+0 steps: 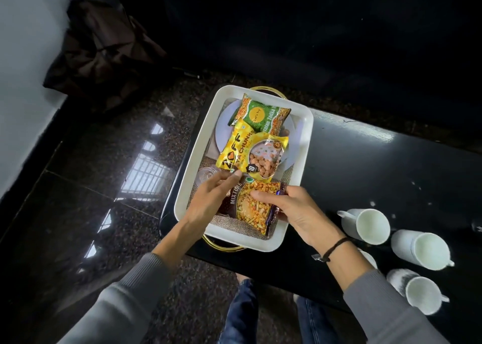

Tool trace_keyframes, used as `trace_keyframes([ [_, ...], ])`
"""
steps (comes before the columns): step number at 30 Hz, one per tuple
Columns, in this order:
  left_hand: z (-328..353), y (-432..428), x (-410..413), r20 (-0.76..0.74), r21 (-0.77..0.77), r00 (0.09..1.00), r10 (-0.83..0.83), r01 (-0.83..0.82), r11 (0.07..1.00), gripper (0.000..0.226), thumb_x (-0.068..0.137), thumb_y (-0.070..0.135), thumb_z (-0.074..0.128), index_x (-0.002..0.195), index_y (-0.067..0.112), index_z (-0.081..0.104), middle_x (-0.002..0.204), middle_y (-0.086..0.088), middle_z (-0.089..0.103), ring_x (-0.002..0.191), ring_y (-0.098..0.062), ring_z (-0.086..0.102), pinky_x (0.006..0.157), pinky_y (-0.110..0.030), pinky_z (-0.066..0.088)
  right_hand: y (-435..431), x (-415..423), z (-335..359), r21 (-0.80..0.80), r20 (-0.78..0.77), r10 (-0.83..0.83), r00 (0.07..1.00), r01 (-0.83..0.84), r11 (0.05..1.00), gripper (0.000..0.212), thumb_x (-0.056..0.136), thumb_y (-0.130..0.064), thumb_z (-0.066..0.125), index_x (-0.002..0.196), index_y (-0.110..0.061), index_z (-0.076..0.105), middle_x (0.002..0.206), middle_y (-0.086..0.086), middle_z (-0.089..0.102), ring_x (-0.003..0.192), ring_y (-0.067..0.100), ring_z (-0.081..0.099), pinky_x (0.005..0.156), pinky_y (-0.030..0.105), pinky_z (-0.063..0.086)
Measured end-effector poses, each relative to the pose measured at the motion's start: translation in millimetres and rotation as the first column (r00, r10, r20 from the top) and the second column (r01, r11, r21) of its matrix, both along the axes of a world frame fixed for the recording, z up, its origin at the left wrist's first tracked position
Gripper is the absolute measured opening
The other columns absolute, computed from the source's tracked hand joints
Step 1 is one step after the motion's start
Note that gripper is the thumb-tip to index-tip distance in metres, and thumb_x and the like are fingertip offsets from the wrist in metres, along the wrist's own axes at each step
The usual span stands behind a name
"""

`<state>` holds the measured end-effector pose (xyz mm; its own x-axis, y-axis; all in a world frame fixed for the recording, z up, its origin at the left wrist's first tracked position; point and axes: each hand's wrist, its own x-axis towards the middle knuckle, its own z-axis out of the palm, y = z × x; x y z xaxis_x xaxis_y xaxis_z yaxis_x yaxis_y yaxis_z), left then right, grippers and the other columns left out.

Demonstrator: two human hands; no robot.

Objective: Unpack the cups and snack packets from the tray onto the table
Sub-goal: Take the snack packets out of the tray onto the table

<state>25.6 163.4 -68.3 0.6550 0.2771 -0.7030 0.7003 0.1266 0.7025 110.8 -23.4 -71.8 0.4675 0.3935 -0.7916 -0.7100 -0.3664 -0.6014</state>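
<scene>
Gripping mixture packet, right fingers atop, in tray

Dim room, upper half nearly black; daylight from a barred window glares as reflections on the polished floor. The white tray and cups look bright, edges bend with wide-angle distortion, corners soft
</scene>
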Motion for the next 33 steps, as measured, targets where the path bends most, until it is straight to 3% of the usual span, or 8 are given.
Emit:
trace_keyframes([
  [3,7,0,7,0.034,-0.147,0.999,0.04,-0.035,0.989,0.045,0.078,0.065,0.075,0.098,0.024,0.074,0.097,0.009,0.077,0.089,-0.017,0.069,0.088,-0.041,0.053,-11,9,7,0.113,-0.064,-0.061,0.996,0.068,0.991,0.056,0.064,-0.024,0.096,0.115,-0.013,0.074,0.108,0.005,0.081,0.103,0.02,0.077,0.091,0.038,0.057],
  [5,10,-3,11,0.1,-0.195,0.993,0.062,-0.041,0.98,0.034,0.077,0.049,0.084,0.095,0.021,0.076,0.088,0.006,0.079,0.077,-0.011,0.072,0.073,-0.029,0.056,-18,14,12,0.135,-0.065,-0.058,0.996,0.066,0.989,0.057,0.063,-0.019,0.095,0.116,-0.013,0.074,0.11,0.006,0.08,0.103,0.019,0.076,0.093,0.038,0.056],
  [9,16,-1,20,0.2,-0.221,0.967,0.155,-0.11,0.969,0.021,0.074,0.021,0.088,0.093,0.018,0.078,0.098,-0.008,0.081,0.078,-0.015,0.077,0.062,-0.02,0.058,-18,23,22,0.137,-0.017,0.008,1.0,-0.006,0.99,0.061,0.06,-0.028,0.098,0.116,-0.018,0.075,0.112,0.004,0.079,0.106,0.017,0.075,0.093,0.037,0.059],
  [13,26,-44,61,0.242,-0.203,0.969,0.042,0.008,0.979,0.026,0.073,0.015,0.088,0.098,0.013,0.078,0.094,-0.007,0.081,0.073,-0.013,0.076,0.055,-0.019,0.057,-67,41,26,0.154,0.039,-0.11,0.993,0.103,0.983,0.051,0.064,-0.042,0.093,0.107,-0.019,0.079,0.109,0.003,0.081,0.103,0.013,0.076,0.085,0.029,0.059],
  [18,26,-57,76,0.221,-0.258,0.96,0.172,-0.113,0.96,0.055,0.063,0.025,0.089,0.113,0.011,0.072,0.097,-0.007,0.081,0.072,-0.013,0.076,0.058,-0.021,0.058,-69,38,28,0.129,0.139,-0.241,0.961,0.224,0.966,0.044,0.065,-0.045,0.091,0.099,-0.02,0.081,0.102,0.004,0.082,0.098,0.015,0.077,0.078,0.021,0.058],
  [22,23,-83,93,0.158,-0.353,0.964,0.214,-0.147,0.924,0.043,0.069,0.019,0.087,0.108,0.009,0.069,0.084,-0.003,0.08,0.064,-0.013,0.074,0.06,-0.026,0.061,-84,46,24,0.124,0.094,-0.433,0.896,0.421,0.898,0.043,0.07,-0.04,0.088,0.101,-0.012,0.08,0.101,0.004,0.082,0.096,0.014,0.078,0.076,0.024,0.06],
  [27,16,-99,106,0.133,-0.319,0.974,0.182,-0.131,0.938,0.042,0.069,0.019,0.087,0.105,0.006,0.07,0.099,-0.009,0.081,0.083,-0.021,0.079,0.071,-0.03,0.065,-104,60,24,0.086,0.093,-0.375,0.922,0.368,0.926,0.049,0.069,-0.043,0.088,0.106,-0.013,0.078,0.101,0.003,0.082,0.099,0.016,0.076,0.087,0.029,0.058],
  [33,18,-112,126,0.127,-0.322,0.987,0.102,-0.056,0.945,0.054,0.069,0.024,0.087,0.117,0.006,0.068,0.109,-0.01,0.08,0.098,-0.025,0.077,0.08,-0.035,0.062,-126,77,30,0.108,0.149,-0.324,0.934,0.31,0.944,0.047,0.069,-0.044,0.087,0.107,-0.019,0.078,0.098,-0.002,0.082,0.087,0.003,0.076,0.065,0.006,0.052],
])
